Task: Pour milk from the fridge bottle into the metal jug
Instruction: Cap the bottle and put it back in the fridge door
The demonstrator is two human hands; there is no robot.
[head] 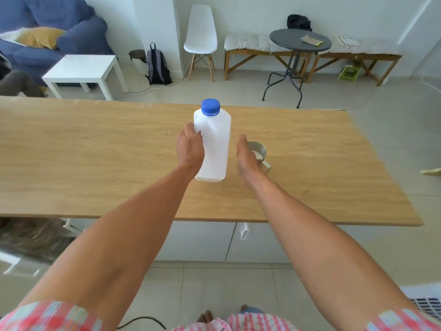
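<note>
A white plastic milk bottle point(214, 144) with a blue cap point(210, 106) stands upright on the wooden table point(95, 158). My left hand point(189, 146) grips the bottle's left side, fingers curled round it. Just right of the bottle sits the metal jug point(259, 149), with milk showing inside and its handle pointing toward me. My right hand point(245, 156) hovers with straight fingers between bottle and jug, covering the jug's left part. It holds nothing.
Beyond the table's far edge stand a white side table point(83, 68), a white chair point(201, 41), a round dark table point(299, 40) and a bench point(358, 53). A blue sofa point(52, 27) is at the far left.
</note>
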